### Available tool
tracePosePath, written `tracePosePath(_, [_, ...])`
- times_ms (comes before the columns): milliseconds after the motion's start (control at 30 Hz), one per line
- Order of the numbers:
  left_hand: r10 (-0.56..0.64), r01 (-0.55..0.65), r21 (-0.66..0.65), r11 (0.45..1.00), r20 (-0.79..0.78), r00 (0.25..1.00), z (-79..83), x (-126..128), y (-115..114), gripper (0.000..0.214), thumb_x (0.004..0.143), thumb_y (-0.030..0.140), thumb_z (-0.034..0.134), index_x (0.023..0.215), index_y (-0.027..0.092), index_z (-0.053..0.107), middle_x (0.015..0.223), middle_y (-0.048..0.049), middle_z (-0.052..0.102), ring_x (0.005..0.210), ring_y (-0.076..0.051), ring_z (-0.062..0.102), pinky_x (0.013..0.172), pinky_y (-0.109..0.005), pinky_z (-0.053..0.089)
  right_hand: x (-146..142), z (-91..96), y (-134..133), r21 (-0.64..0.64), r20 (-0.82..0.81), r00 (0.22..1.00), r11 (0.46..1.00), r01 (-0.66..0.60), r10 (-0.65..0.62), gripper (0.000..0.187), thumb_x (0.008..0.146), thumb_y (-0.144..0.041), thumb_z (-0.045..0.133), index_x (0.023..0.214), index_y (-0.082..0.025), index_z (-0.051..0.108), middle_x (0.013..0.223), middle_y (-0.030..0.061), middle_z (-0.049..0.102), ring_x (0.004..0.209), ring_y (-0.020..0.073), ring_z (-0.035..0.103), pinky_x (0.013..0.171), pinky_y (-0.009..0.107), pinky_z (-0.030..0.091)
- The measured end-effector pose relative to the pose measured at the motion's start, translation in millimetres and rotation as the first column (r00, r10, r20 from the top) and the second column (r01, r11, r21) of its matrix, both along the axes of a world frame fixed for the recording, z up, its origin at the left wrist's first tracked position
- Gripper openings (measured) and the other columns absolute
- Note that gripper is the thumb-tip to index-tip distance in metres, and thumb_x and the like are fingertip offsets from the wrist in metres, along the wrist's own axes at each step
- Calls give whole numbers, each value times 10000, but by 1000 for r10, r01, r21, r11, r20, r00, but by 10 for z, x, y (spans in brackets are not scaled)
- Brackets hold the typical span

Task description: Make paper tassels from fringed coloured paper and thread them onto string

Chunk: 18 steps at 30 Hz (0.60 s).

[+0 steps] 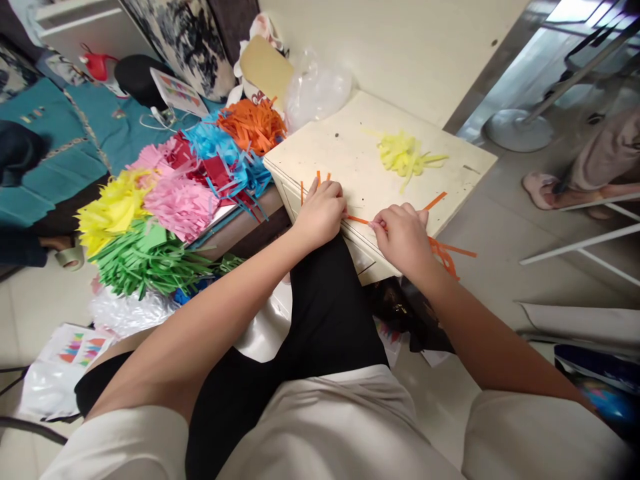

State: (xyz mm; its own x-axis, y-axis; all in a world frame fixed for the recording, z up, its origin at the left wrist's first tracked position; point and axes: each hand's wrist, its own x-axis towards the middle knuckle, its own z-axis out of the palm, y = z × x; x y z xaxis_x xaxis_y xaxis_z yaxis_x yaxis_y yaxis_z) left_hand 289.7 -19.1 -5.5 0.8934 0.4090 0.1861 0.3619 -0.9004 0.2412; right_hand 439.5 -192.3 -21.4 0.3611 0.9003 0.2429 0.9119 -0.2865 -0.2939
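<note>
Between my two hands runs a narrow orange fringed paper strip [358,220], over the front edge of the cream cabinet top [345,150]. My left hand [323,210] is closed on its left part, and a few orange ends poke up past the fingers. My right hand [403,237] pinches it on the other side, with more orange fringe [445,257] hanging out beyond that hand toward the cabinet's right edge. The fingertips partly hide the paper. Farther back on the cabinet top lies a loose yellow fringe bundle [405,153].
Left of the cabinet are piled fringed tassels: green [145,257], yellow [113,207], pink [175,193], blue [245,163] and orange [253,125]. A clear plastic bag [317,87] sits at the back corner. Another person's foot [543,190] shows at right, near white metal legs [585,243].
</note>
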Motion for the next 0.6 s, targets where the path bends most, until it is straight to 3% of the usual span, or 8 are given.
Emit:
tracePosePath(300, [32,-32,8,999,0,1000,-17,-15,-11,260,1068,183,575,1052,154,833,1318,-169,701,1440,-363,581,1480,-692,248,26,-6,-22,-1,-41,994,995,98,-98,229,1078,-302,604,879,-197,654,1055,171,785,1128,377,605,929,494,325])
tracePosePath(400, [66,-66,-11,998,-23,998,30,15,-16,217,1046,197,623,1037,140,833,1345,-185,700,1439,-387,593,1450,-681,315,50,-38,-4,21,-117,982,988,153,-150,228,1034,-308,665,834,-210,616,1005,148,783,1117,374,619,951,505,348])
tracePosePath(600, [99,-103,-53,993,-75,992,35,146,69,136,966,206,708,933,116,805,1328,-216,710,1383,-416,630,1372,-678,432,136,91,143,-176,-211,947,963,206,-242,262,1018,-324,742,802,-212,643,895,95,755,971,312,633,981,514,381])
